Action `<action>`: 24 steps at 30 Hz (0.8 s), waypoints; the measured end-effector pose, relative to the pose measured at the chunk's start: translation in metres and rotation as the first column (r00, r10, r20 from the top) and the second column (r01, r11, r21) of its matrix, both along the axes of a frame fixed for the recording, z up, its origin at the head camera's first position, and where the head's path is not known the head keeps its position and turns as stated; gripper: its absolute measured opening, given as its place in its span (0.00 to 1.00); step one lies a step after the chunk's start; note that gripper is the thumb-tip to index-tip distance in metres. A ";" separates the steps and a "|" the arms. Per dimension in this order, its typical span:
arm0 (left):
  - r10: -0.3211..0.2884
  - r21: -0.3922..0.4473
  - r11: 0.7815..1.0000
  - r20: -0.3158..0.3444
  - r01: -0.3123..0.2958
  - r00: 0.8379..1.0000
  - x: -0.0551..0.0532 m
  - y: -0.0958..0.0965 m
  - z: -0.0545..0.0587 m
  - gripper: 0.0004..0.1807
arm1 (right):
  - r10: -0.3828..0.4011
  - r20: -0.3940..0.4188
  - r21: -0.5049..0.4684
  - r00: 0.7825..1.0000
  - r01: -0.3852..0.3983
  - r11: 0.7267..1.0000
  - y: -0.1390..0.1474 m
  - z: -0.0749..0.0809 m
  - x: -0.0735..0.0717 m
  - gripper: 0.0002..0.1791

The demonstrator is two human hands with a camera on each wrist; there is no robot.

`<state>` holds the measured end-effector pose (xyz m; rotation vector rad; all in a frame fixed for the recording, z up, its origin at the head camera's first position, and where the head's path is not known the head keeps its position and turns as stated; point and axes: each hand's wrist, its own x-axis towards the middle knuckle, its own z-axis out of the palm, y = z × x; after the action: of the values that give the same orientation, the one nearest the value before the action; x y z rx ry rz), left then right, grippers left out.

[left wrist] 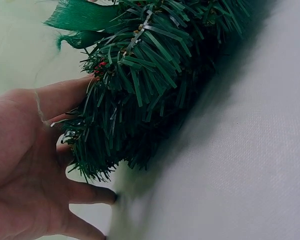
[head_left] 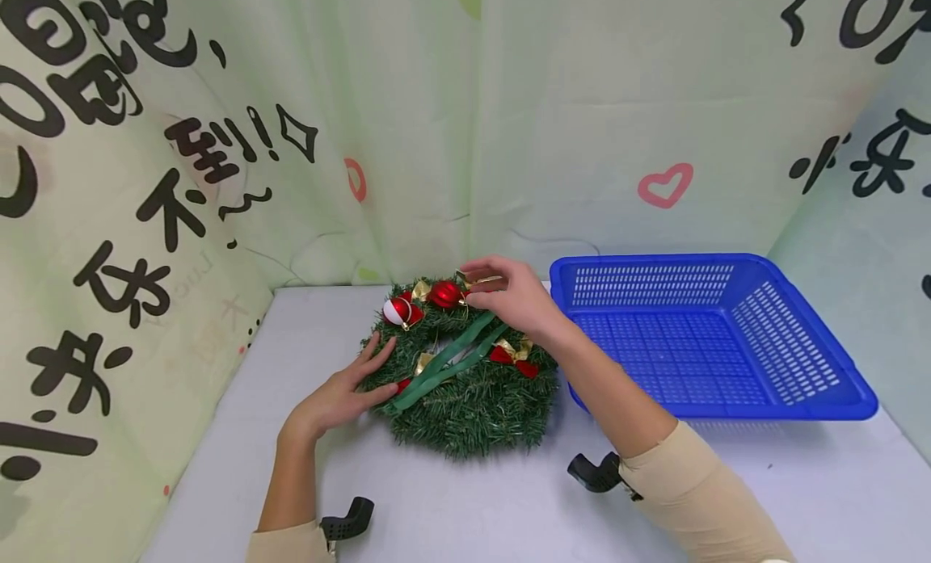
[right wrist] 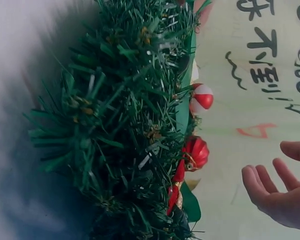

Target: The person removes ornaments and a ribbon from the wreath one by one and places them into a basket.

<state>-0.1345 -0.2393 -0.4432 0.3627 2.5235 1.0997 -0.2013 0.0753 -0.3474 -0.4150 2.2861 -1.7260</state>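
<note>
A green Christmas wreath (head_left: 473,422) lies on the white table with green ribbon (head_left: 444,375) stretched across it. My left hand (head_left: 345,393) rests on its left side, fingers spread and thumb over the branches. In the left wrist view, straight fingers (left wrist: 92,192) reach past the needles towards the tabletop. Over the wreath's far edge, my right hand (head_left: 512,296) hovers with loosely bent fingers beside a red ball ornament (head_left: 445,294). From the right wrist, that hand (right wrist: 280,195) appears apart from the wreath, holding nothing. A red-and-white ball (head_left: 398,310) sits farther left.
To the right stands a blue plastic basket (head_left: 727,418), close beside the wreath. A red-and-gold bow (head_left: 515,355) decorates the wreath's right side. Behind the table (head_left: 465,506) hangs a pale green curtain (head_left: 553,127) with black lettering.
</note>
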 end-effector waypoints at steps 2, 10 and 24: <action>0.005 0.005 1.000 0.006 -0.005 1.000 0.000 0.000 0.000 0.44 | -0.002 0.033 -0.019 0.999 0.003 1.000 -0.003 0.000 -0.005 0.25; 0.001 0.012 1.000 0.009 -0.001 1.000 0.001 0.000 0.000 0.44 | -0.017 0.143 -0.044 0.990 0.024 0.999 -0.015 0.003 -0.020 0.27; 0.012 0.031 0.999 0.023 -0.013 1.000 0.002 -0.001 0.001 0.44 | -0.052 0.316 -0.038 0.947 0.067 0.997 -0.026 -0.011 -0.052 0.30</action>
<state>-0.1329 -0.2398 -0.4421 0.3414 2.4942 1.1431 -0.2537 0.0497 -0.3586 -0.0700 2.0508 -1.7349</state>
